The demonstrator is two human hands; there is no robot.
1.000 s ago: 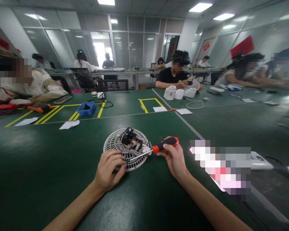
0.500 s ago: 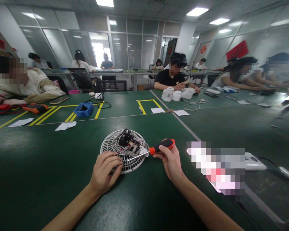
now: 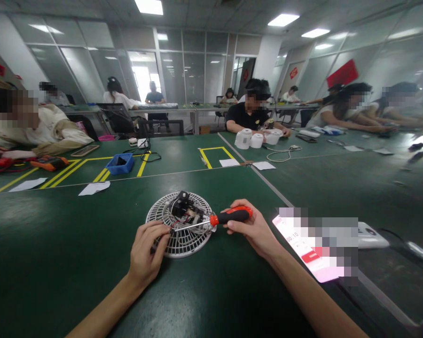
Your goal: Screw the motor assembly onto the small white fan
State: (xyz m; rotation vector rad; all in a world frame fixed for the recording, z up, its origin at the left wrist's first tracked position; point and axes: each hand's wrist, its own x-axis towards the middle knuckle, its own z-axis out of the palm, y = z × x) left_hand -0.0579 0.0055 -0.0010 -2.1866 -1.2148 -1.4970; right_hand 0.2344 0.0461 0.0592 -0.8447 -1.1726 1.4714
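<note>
A round white fan grille (image 3: 187, 250) lies on the green table in front of me, with a black motor assembly (image 3: 180, 204) and wires on its middle. My right hand (image 3: 255, 231) grips the red-and-black handle of a screwdriver (image 3: 234, 215). Its metal shaft slants left across the grille. At the shaft's end, my left hand (image 3: 144, 251) pinches a small dark piece by the grille's left side; the fingers partly cover it, and I cannot make out its kind.
A lit phone (image 3: 303, 249) lies right of my right arm, beside a white device (image 3: 372, 236). Farther off are a blue bin (image 3: 121, 164), paper slips (image 3: 94, 188) and white housings (image 3: 243, 139) before a person in black (image 3: 241, 115). Other people sit at both sides.
The screwdriver and both hands have shifted slightly left, and the shaft lies flatter. My right hand's hold on the handle has changed, with the fingers raised over it. The grille stays on the table.
</note>
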